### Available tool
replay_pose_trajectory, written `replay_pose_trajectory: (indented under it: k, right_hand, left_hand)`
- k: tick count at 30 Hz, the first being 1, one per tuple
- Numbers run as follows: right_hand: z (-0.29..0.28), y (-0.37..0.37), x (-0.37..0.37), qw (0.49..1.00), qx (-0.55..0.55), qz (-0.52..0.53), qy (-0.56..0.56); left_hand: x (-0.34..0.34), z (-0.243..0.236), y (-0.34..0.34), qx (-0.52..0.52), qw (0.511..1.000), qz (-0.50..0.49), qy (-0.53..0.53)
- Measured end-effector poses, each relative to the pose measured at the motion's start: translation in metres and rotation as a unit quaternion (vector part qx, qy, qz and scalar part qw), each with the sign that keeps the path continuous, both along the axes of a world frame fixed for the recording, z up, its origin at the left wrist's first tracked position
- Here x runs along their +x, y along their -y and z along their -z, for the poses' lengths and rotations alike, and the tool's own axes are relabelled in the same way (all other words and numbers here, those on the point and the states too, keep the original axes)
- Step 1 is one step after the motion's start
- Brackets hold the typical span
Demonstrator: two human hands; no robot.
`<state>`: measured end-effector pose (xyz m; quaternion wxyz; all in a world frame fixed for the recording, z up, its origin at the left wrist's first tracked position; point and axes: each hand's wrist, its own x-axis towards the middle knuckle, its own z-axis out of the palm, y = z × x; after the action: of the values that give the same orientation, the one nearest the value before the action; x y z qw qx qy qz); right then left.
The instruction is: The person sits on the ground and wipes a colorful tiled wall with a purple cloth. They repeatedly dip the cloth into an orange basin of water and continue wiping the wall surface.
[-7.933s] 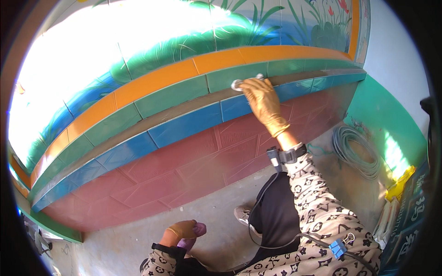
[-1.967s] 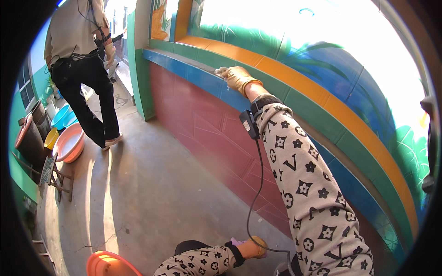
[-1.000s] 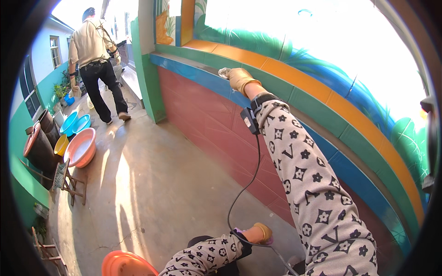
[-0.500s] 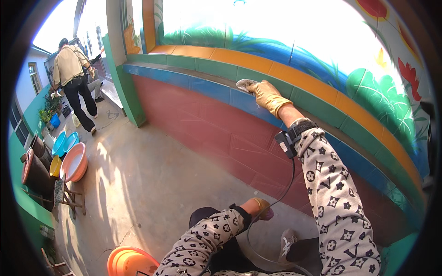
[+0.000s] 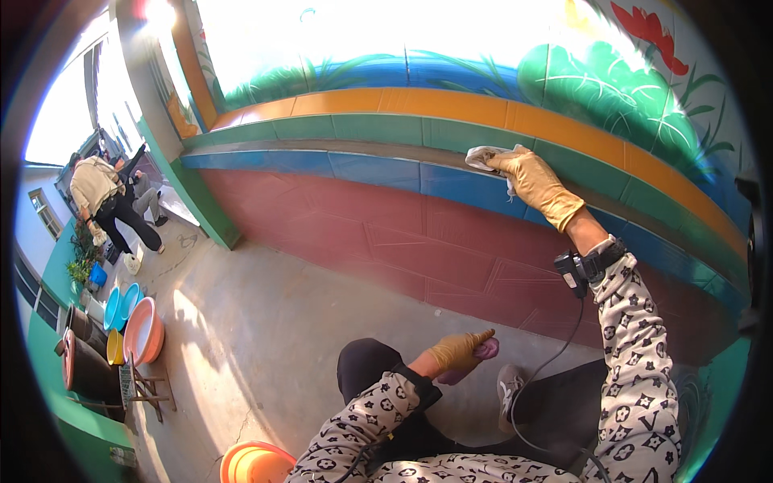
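My right hand (image 5: 538, 183), in a tan glove, presses a crumpled white cloth (image 5: 486, 158) onto the narrow ledge (image 5: 378, 150) of the tiled wall. Green tiles run above this ledge and blue tiles below it. Lower down, near my knee, my left hand (image 5: 460, 354), gloved the same way, is closed around a purple cloth (image 5: 486, 349), mostly hidden by the fingers. A black strap with a small box and a cable sits on my right wrist.
An orange basin (image 5: 256, 464) stands on the floor by my left forearm. Farther left are a pink basin (image 5: 145, 332), blue basins (image 5: 113, 308), a yellow bucket (image 5: 115, 347), dark barrels (image 5: 83, 364) and a small wooden stool (image 5: 150, 393). A person (image 5: 105, 197) is in the far-left passage.
My right hand and the white cloth appear farther right along the ledge as the view turns. The left hand has risen, showing more of the purple cloth. The far person has bent forward.
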<state>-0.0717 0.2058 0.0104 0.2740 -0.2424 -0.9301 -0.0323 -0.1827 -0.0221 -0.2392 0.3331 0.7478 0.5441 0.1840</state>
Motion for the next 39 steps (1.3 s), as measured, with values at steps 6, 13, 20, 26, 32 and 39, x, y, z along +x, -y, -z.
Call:
replay_pose_trajectory:
  k: [6, 13, 20, 26, 32, 39]
  right_hand:
    - [0.024, -0.002, 0.052, 0.996, -0.028, 0.019, -0.079]
    - [0.033, -0.008, 0.018, 0.990, 0.117, 0.057, -0.061]
    - [0.041, -0.004, 0.100, 0.971, 0.103, 0.129, -0.175]
    - [0.048, -0.007, 0.199, 0.867, 0.117, 0.476, -0.089]
    - [0.067, -0.035, 0.271, 0.825, 0.094, 0.555, -0.037]
    - [0.056, -0.039, 0.336, 0.791, 0.073, 0.607, -0.023]
  left_hand:
    - [-0.009, -0.003, -0.011, 0.029, 0.999, -0.028, 0.016]
    - [-0.113, 0.019, 0.000, 0.053, 0.997, -0.045, -0.016]
    - [-0.168, 0.055, -0.006, 0.033, 0.998, -0.044, 0.011]
    - [-0.184, 0.060, 0.013, 0.001, 0.998, -0.027, -0.052]
    - [-0.188, 0.085, 0.040, -0.063, 0.997, -0.019, -0.043]
    - [-0.183, 0.104, 0.084, -0.107, 0.990, -0.058, -0.072]
